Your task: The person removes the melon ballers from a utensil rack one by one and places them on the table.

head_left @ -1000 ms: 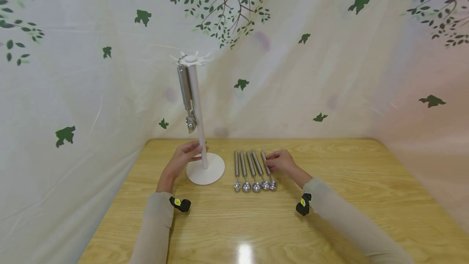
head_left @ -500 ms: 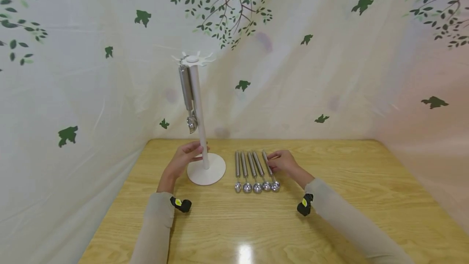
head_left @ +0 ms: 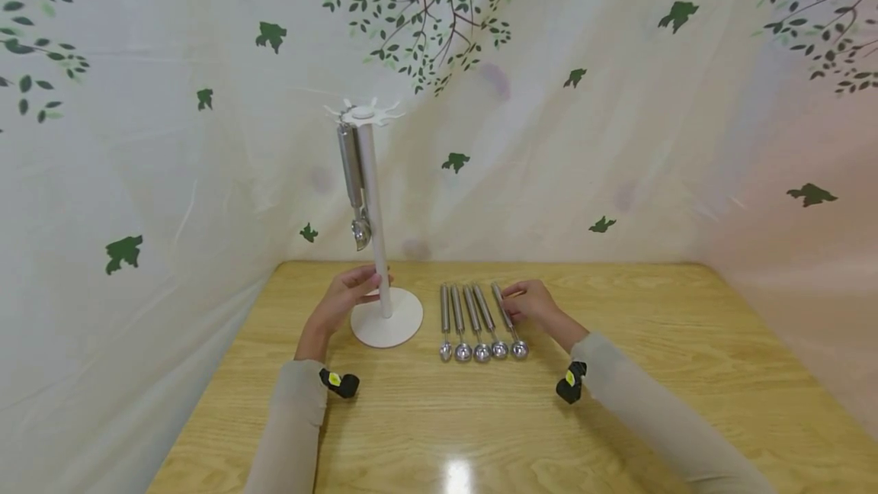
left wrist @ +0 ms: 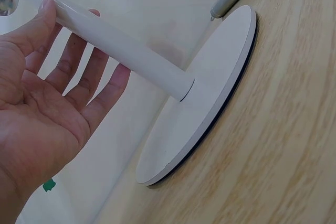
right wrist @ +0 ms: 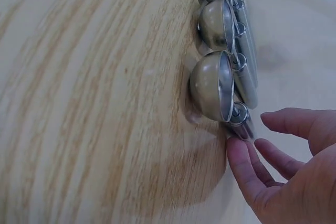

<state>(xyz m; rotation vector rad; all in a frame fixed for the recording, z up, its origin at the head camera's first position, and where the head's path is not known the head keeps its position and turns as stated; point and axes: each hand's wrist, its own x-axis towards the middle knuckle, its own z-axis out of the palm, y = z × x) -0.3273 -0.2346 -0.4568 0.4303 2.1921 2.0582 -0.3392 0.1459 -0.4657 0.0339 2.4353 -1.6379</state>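
A white utensil stand (head_left: 381, 250) with a round base and hooks on top stands left of centre. My left hand (head_left: 341, 299) holds its post low down, thumb in front and fingers behind, as the left wrist view shows. Several steel scoops (head_left: 471, 309) lie in a row right of the base, bowls toward me. My right hand (head_left: 531, 301) has its fingers at the handle of the rightmost scoop (head_left: 519, 349). In the right wrist view this scoop's bowl (right wrist: 210, 85) rests on the table, and the fingertips partly hide its handle.
A steel scoop (head_left: 351, 166) hangs from the left hooks, close along the post. The wood table (head_left: 425, 425) ends at a light cloth backdrop (head_left: 521, 174) printed with leaves and branches. Dark wrist cameras (head_left: 569, 383) sit at both cuffs.
The rightmost scoop has shifted slightly right, its bowl now apart from its neighbour. My right hand has moved slightly right with it; my left hand keeps its hold on the post.
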